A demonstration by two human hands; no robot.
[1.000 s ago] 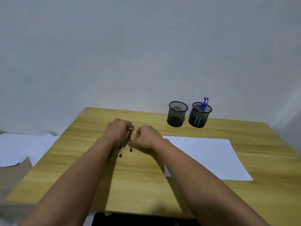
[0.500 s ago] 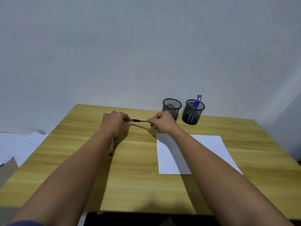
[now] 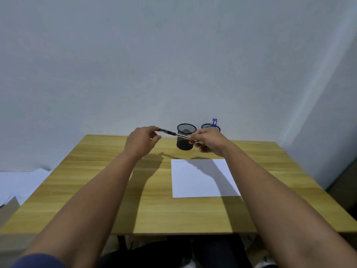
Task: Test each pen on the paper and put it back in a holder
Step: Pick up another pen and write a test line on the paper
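A person holds a pen point(image 3: 173, 133) level above the table point(image 3: 100, 171), left hand point(image 3: 142, 139) pinching its dark end, right hand point(image 3: 206, 141) gripping the other, its length running side to side, the paper point(image 3: 195, 178) lying below the right hand.

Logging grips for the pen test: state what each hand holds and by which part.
One black pen, held level above the table. The left hand pinches its dark end; the right hand pinches the pale end. Neither hand holds anything else that shows.
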